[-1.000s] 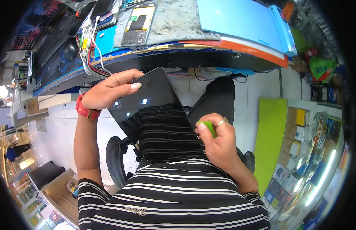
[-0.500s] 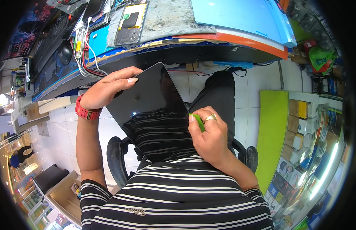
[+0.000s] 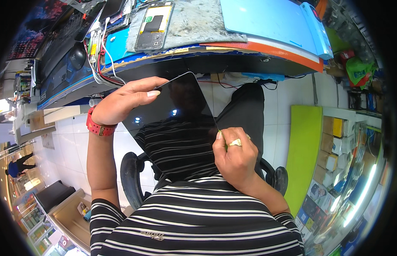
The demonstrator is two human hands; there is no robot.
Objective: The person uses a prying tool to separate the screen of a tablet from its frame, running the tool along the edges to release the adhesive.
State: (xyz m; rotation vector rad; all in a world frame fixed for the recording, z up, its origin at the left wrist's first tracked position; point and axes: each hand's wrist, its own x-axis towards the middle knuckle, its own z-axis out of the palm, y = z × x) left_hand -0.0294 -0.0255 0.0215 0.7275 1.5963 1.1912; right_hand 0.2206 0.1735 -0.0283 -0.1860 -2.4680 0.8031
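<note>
A black tablet [image 3: 177,132] leans at a slant over my lap, its glossy dark screen reflecting my striped shirt. My left hand [image 3: 121,101] is closed on its upper left edge, thumb over the front. At the right edge, my right hand [image 3: 236,154] pinches a thin green pick [image 3: 219,132]. Only a sliver of the pick shows between thumb and finger, against the tablet's side; the fingers hide the rest. I cannot tell whether its tip is inside the seam.
The workbench edge [image 3: 232,48] runs beyond the tablet. On it lie an opened phone [image 3: 154,26] on a grey mat [image 3: 198,25], a blue board [image 3: 266,21], cables [image 3: 105,55] and a mouse [image 3: 77,56]. A lime-green panel [image 3: 304,153] stands at right. Chair armrests flank my lap.
The green pick has turned so that less of it shows in my right hand. The tablet and both hands have shifted slightly right and down in the view, as has the bench.
</note>
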